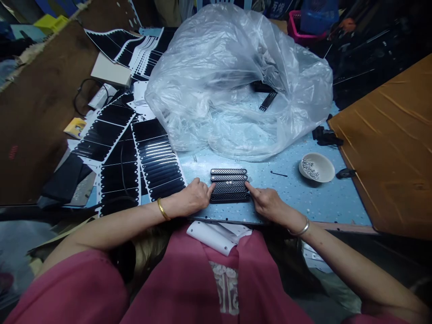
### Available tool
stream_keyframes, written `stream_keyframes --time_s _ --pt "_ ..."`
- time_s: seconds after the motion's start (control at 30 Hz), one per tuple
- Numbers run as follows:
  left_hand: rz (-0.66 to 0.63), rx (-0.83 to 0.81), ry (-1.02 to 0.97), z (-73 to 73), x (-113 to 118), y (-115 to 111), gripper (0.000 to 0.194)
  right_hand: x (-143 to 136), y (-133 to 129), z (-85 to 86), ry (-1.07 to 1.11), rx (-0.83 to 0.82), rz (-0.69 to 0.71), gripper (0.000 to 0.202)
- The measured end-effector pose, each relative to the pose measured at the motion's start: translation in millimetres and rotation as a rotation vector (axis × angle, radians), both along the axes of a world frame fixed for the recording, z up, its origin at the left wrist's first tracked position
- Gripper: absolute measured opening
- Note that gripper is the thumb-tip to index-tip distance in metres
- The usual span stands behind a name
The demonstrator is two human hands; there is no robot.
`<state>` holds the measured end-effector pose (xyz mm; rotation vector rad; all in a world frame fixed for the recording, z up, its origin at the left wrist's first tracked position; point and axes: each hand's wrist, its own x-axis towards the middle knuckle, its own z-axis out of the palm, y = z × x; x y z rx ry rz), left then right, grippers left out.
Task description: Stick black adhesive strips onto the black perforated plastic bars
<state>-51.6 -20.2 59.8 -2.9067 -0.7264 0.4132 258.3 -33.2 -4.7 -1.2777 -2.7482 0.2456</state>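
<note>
Black, crosshatched bars (229, 195) lie side by side in a compact group at the near edge of the pale blue table (313, 202), between the person's two hands. The left hand (195, 197) puts a fingertip to the left end of the group, its other fingers curled; the right hand (268, 203) reaches a pointing finger to the right end. Whether either grip pinches anything between thumb and finger, I cannot tell.

The work looks partway along. The bars are already lined up, the two far ones show bright dots at their ends, and two small bright bits (229, 182) sit on a middle bar, whether fixed or loose being too small to tell. Plenty of material seems left: small metal pieces (309, 168) lie in a white bowl (324, 168) on the right, dark parts (268, 101) show at the opening of a large clear plastic bag (202, 67) on the far side, and sheets of black strips (158, 157) overlap on the left.
</note>
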Motion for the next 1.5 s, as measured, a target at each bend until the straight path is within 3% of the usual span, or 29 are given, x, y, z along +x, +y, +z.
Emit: stream_keyframes --time_s 0.2,0.33,0.53,0.77,1.0,1.27,1.5 --pt "0.150 -0.074 -0.184 -9.6 -2 4 0.043 -6 7 1.4 0.380 -0.242 -0.244 0.038" --pt "0.237 -0.107 -0.273 -11.0 3 8 0.039 -12 16 -4.1 0.520 -0.126 -0.312 0.029" --pt "0.304 -0.071 -0.467 -14.7 30 14 0.019 -36 26 5.6 0.393 0.028 -0.178 0.024" --pt "0.352 -0.095 -0.513 -35.6 55 26 0.023 -60 33 18.4 0.189 -0.057 -0.122 0.022" --pt "0.306 -0.100 -0.572 -36.9 46 16 0.023 -56 29 16.6 0.163 -0.137 -0.146 0.025" --pt "0.370 -0.111 -0.598 -42.4 36 -3 0.026 -51 24 14.2 0.306 -0.216 -0.206 0.014" --pt "0.380 -0.105 -0.656 -40.4 31 -6 0.025 -41 22 6.7 0.395 -0.183 -0.243 0.020"
